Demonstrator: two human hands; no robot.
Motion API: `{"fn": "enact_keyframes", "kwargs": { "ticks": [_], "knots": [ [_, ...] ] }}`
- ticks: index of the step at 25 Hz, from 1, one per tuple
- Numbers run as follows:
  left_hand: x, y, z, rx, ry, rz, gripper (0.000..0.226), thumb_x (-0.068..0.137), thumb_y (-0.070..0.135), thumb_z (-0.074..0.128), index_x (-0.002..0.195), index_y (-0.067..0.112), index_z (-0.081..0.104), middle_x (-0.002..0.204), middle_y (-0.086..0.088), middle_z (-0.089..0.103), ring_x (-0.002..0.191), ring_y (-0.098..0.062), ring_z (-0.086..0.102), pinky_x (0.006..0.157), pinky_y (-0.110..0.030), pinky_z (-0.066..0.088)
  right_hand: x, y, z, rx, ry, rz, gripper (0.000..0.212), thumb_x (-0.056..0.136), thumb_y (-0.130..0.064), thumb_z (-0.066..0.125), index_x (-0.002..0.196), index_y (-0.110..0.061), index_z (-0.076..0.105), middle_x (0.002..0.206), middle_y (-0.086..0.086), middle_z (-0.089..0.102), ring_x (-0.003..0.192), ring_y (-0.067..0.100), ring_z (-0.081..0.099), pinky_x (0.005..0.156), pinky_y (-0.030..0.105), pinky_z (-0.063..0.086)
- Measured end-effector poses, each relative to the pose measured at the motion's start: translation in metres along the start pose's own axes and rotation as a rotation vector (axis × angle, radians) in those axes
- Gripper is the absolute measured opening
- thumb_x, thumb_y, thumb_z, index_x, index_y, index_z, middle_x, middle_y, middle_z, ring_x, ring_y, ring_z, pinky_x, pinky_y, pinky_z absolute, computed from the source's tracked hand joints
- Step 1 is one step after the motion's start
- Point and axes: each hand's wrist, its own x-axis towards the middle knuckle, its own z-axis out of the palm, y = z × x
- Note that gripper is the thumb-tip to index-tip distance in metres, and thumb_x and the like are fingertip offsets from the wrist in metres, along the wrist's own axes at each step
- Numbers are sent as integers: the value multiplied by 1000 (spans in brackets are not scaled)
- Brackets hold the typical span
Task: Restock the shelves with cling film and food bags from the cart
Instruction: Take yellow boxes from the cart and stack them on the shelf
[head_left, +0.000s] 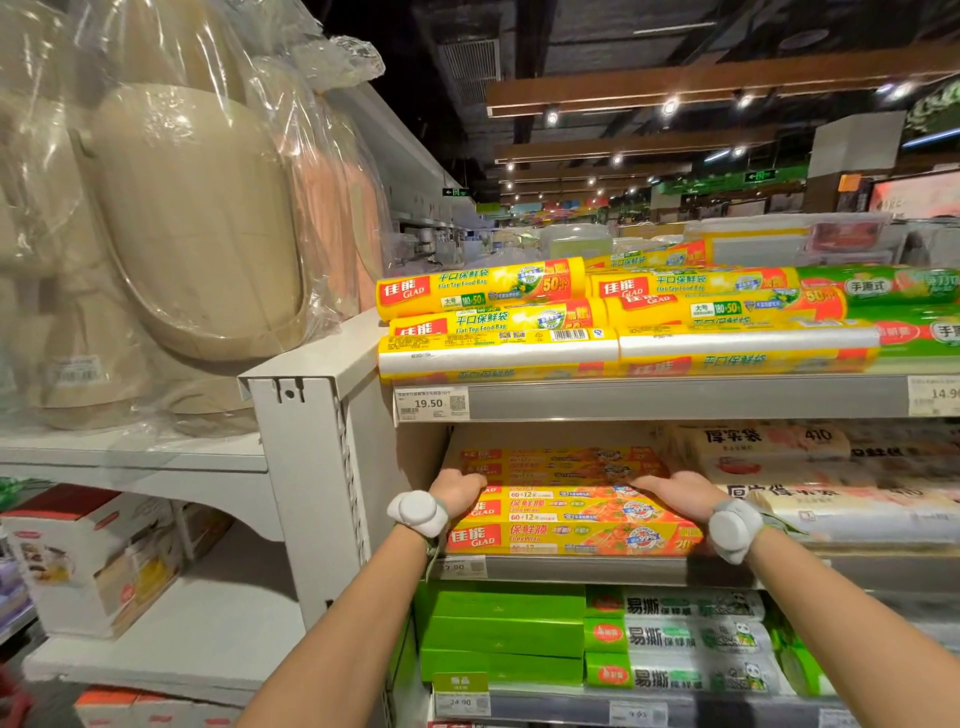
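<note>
Both hands on the Glad cling film boxes (571, 519), stacked at the left end of the middle shelf (597, 570), close to the upright (311, 467). Left hand (458, 491) sits on the stack's left end, with its fingers hidden behind the top front box, so can't tell if it's gripping or just pushing. Right hand (675, 493) lies flat on top at the right end, fingers straight, pressing, clamped on nothing. Reads as the squaring-up step: stack is in, needs facing

To do it well:
- push from both ends evenly so the boxes don't skew
- bring front faces flush with the shelf's front edge, labels out
- keep the right end from riding onto the white rolls (857, 514) just beside
- headroom under the top shelf (675, 399) looks tight, so slide, don't lift
- flat-top food bag rolls (483, 291) up there are piled loose at the front edge, so don't bump that shelf

Cart not in view, can't say what's left to load
</note>
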Motion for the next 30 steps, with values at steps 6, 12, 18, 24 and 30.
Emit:
{"fn": "enact_keyframes", "kwargs": {
  "ticks": [6, 12, 18, 24, 30],
  "knots": [
    [2, -1, 0, -57, -31, -45, 22, 99, 27, 53, 82, 12, 50, 85, -10, 67, 93, -31, 68, 94, -41, 54, 4, 0, 2, 2, -3, 33, 46, 92, -53, 55, 97, -8, 65, 88, 9, 74, 81, 22, 72, 81, 33, 54],
    [1, -3, 0, -53, -18, -51, 20, 97, 28, 54, 83, 14, 52, 97, -14, 70, 99, -33, 69, 95, -44, 53, 5, 1, 3, -5, -1, 27, 48, 92, -55, 54, 99, -9, 66, 88, 8, 74, 82, 22, 72, 85, 35, 55],
    [2, -3, -2, -14, -23, -52, 19, 96, 30, 53, 90, 13, 57, 98, -13, 71, 96, -31, 69, 96, -42, 53, 8, 3, 3, -12, -3, 28, 49, 91, -55, 55, 101, -9, 66, 89, 9, 74, 83, 23, 72, 89, 37, 55],
    [-19, 7, 4, 386, 82, 80, 37, 100, 36, 41, 106, 5, 61, 110, -15, 65, 104, -34, 62, 88, -36, 48, 3, -4, 2, -277, 47, -43, 56, 94, -60, 45, 108, -7, 59, 104, 6, 67, 91, 21, 63, 80, 29, 47],
    [-70, 29, 27, 528, 382, 572, 33, 98, 29, 43, 117, 6, 59, 118, -20, 55, 116, -36, 44, 99, -40, 34, -43, -12, 18, -387, 422, -348, 48, 97, -46, 49, 120, -3, 53, 122, 18, 55, 118, 32, 46, 97, 39, 38]
  ]
}}
